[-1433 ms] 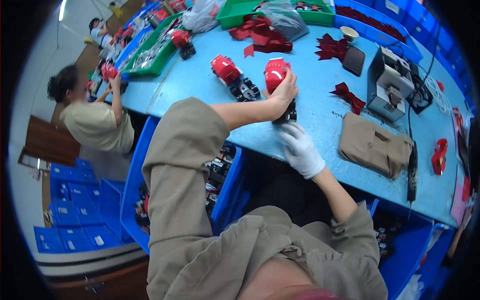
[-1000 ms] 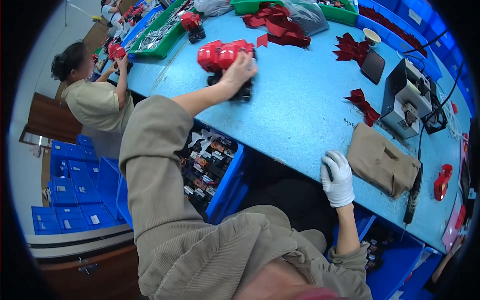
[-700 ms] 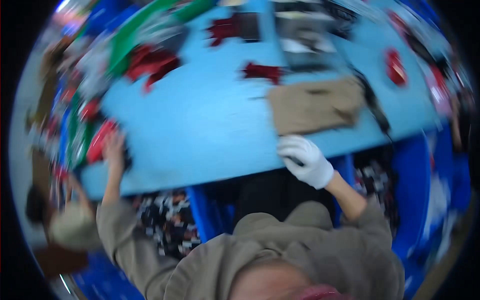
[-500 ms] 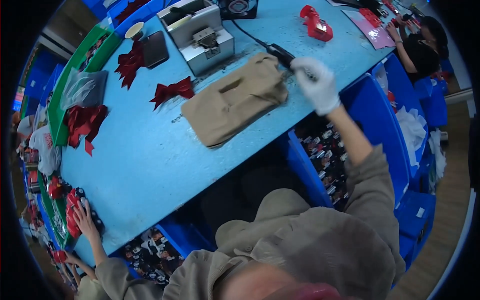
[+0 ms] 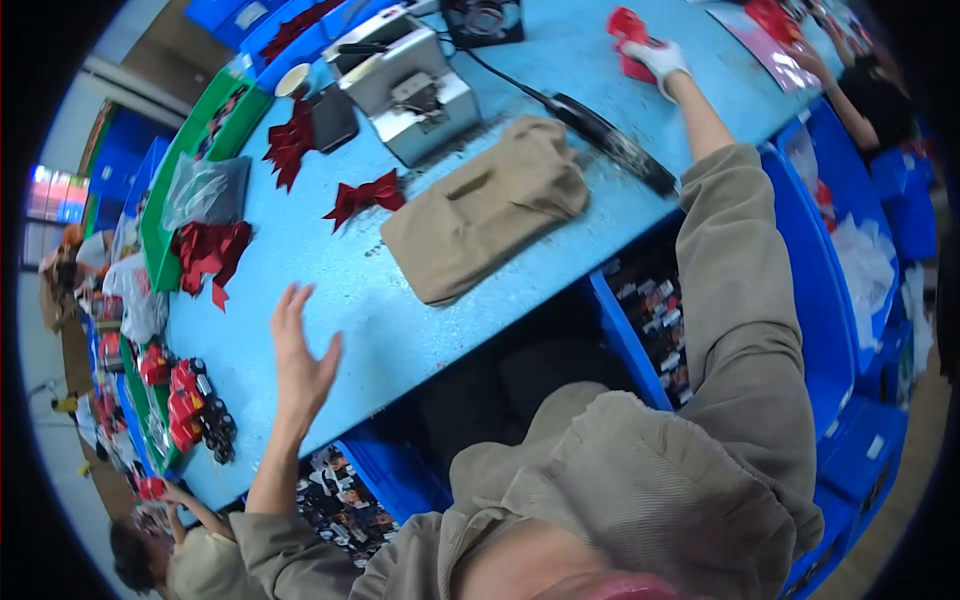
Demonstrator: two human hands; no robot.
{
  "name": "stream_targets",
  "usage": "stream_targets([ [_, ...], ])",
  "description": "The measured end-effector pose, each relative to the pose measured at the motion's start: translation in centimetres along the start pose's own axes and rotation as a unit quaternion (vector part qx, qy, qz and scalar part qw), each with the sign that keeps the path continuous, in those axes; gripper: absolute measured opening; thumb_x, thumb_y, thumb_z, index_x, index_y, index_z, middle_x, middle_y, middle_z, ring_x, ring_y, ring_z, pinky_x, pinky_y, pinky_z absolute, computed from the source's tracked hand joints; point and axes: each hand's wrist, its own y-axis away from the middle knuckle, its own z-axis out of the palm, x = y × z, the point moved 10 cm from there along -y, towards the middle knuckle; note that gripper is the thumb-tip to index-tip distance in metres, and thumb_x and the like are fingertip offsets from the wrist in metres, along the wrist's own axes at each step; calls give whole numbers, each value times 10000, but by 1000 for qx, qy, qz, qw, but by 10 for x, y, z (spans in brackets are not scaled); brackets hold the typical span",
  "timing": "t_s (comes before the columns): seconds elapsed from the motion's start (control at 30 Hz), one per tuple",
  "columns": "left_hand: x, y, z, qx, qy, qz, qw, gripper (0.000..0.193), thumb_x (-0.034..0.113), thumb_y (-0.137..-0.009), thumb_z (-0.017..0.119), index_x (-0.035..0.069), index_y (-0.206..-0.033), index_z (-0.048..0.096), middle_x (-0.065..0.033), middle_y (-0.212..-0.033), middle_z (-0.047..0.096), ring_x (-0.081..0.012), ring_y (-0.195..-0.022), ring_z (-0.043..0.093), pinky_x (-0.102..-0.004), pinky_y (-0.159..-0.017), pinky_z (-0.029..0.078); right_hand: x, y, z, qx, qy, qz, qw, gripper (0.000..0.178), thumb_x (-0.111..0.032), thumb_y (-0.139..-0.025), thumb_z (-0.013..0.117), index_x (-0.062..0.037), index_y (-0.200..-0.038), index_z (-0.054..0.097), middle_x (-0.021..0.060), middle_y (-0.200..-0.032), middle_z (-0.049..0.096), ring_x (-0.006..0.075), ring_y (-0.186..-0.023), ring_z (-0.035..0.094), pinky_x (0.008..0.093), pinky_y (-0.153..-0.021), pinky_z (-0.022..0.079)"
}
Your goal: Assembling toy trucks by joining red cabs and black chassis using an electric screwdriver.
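Observation:
At the far right of the blue table, my right hand point(image 5: 660, 66), in a white glove, closes on a red plastic toy part point(image 5: 630, 36). Over the near left of the table my bare left hand point(image 5: 303, 358) is raised, fingers apart, with nothing in it. A long black corded tool point(image 5: 615, 142) lies on the table beside my right forearm. Left of it rests a folded brown cloth pad point(image 5: 490, 215). A red toy vehicle point(image 5: 187, 405) with black wheels stands at the table's left edge, beyond my left hand.
A metal box-shaped device point(image 5: 422, 100) stands at the back, beside a dark phone point(image 5: 331, 118). Red ribbon bows point(image 5: 365, 199) lie about. A green tray point(image 5: 165, 225) lines the left side. Blue bins point(image 5: 815, 270) flank me. Co-workers sit right and lower left.
My right hand has left the black tool and reached farther back to the red toy part. My left hand has come off the red toy vehicle and moved right. The view has shifted.

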Motion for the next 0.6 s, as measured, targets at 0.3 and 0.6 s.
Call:
stream_targets([
  [0.3, 175, -108, 71, -18, 581, 22, 813, 611, 85, -775, 682, 78, -1303, 376, -140, -1251, 457, -191, -1120, 476, -345, -893, 423, -238, 305, 30, 148, 21, -405, 902, 640, -340, -628, 784, -18, -1103, 500, 188, -1101, 520, 276, -990, 539, 386, -863, 463],
  [0.6, 140, -136, 82, 1, 137, 167, 976, 684, 322, -743, 711, 52, -1290, 402, -157, -1007, 625, -244, -919, 611, -346, -791, 473, 40, 478, -233, 145, 395, 213, 882, 676, -275, -653, 690, 30, -1207, 453, 255, -1192, 499, 333, -1141, 477, 394, -966, 377],
])
